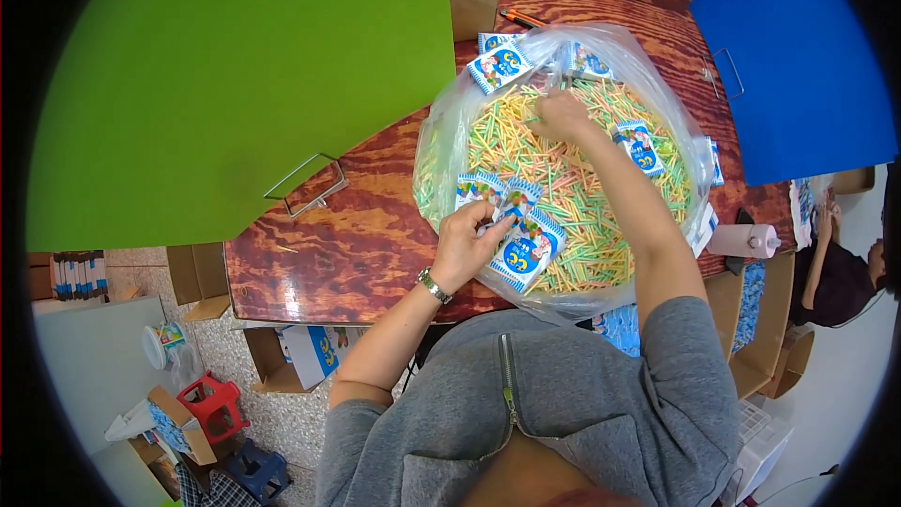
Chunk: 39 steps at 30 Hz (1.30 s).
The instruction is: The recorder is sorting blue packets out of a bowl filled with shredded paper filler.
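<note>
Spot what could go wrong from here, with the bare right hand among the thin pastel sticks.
The right forearm passes over the loose, clear plastic bag; catching its rim might spill thin pastel sticks onto the red-brown wood-grained table. The blue-and-white rectangular packet lying on the sticks right of that forearm could get buried if the bare right hand stirs them.

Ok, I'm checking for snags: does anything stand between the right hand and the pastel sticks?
Nothing visible: the right hand is already down at the pastel sticks, inside the open clear plastic bag. Blue-and-white packets lie around it, not between.
</note>
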Motion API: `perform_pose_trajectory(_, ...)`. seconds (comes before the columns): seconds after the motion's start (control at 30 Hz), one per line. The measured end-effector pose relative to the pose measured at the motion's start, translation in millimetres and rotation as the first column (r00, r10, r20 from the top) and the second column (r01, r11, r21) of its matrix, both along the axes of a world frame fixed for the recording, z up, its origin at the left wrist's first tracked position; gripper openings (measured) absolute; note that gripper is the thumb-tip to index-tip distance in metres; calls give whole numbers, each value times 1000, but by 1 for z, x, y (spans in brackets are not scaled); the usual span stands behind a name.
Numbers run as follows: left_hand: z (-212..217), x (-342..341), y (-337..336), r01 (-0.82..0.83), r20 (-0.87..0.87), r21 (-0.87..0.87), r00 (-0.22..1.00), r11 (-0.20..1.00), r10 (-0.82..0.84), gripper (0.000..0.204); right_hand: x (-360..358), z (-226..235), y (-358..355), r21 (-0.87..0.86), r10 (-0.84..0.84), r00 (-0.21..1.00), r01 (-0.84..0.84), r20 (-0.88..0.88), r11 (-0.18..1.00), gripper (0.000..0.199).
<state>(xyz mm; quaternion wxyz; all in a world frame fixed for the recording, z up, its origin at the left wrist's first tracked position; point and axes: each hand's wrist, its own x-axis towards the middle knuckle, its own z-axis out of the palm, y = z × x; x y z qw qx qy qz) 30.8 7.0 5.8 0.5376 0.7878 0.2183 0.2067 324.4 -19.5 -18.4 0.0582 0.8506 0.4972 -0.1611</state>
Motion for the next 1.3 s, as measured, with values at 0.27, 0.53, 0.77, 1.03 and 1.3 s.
perform_pose_trajectory(0.27, -5, -4, -2, 16, -38, -2, 999, 1000, -16, 17, -4, -9, 18, -79, 79, 995, -84, -54, 993, 39)
perform_pose_trajectory(0.53, -5, -8, -2, 38, -41, -45, 998, 998, -40, 15, -7, 7, -9, 14, 106, 994, -105, -41, 994, 34)
perform_pose_trajectory(0.77, 17, 28, 16, 34, 125, -556, 991, 831, 43, 18, -9, 68, -66, 119, -2, 642, 145, -766, 982, 27)
perform_pose_trajectory(1.03, 26, 99, 2, 415, 431, -786, 899, 459, -75, 21, -38, 69, -115, 7, 8, -5, 223, -1000, 975, 26)
perform_pose_trajectory(1.3, 32, 82, -10, 337, 417, -738, 909, 585, 3, 17, -53, 66, -124, 50, 22, 134, 210, -991, 976, 32)
